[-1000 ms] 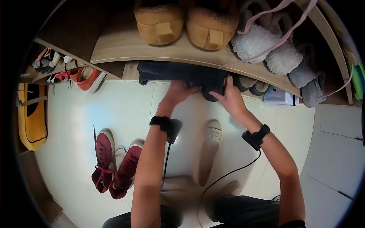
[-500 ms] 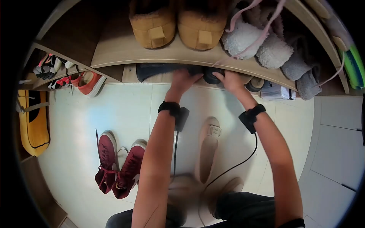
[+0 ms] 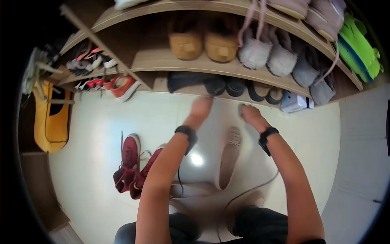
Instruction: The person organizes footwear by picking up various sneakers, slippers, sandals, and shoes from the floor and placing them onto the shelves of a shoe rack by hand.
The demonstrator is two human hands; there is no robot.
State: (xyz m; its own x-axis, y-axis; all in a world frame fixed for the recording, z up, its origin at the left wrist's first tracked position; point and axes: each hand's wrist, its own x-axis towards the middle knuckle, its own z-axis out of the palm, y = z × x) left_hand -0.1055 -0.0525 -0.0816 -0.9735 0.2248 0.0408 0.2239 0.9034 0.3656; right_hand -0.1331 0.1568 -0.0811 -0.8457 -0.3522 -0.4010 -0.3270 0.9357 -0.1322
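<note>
Dark boots (image 3: 187, 82) lie on the bottom level of the wooden shoe rack, their rounded ends beside other dark shoes (image 3: 235, 86). My left hand (image 3: 201, 107) is just in front of the boots, blurred by motion, so its fingers cannot be made out. To the right, my right hand (image 3: 250, 112) hangs over the floor in front of the rack with its fingers curled; whether anything is in them is hidden. A beige flat shoe (image 3: 228, 162) lies on the floor below and between the hands.
Dark red sneakers (image 3: 131, 162) stand on the floor at left. Tan slippers (image 3: 203, 45) and fluffy slippers (image 3: 268, 55) fill the shelf (image 3: 183, 65) above. A white box (image 3: 295, 102) is at the rack's lower right. A thin cable (image 3: 248, 190) runs between my arms.
Both hands have let go of the dark boots and drawn back from the bottom level. The boots now lie inside the rack. The view has shifted, showing more of the upper shelves.
</note>
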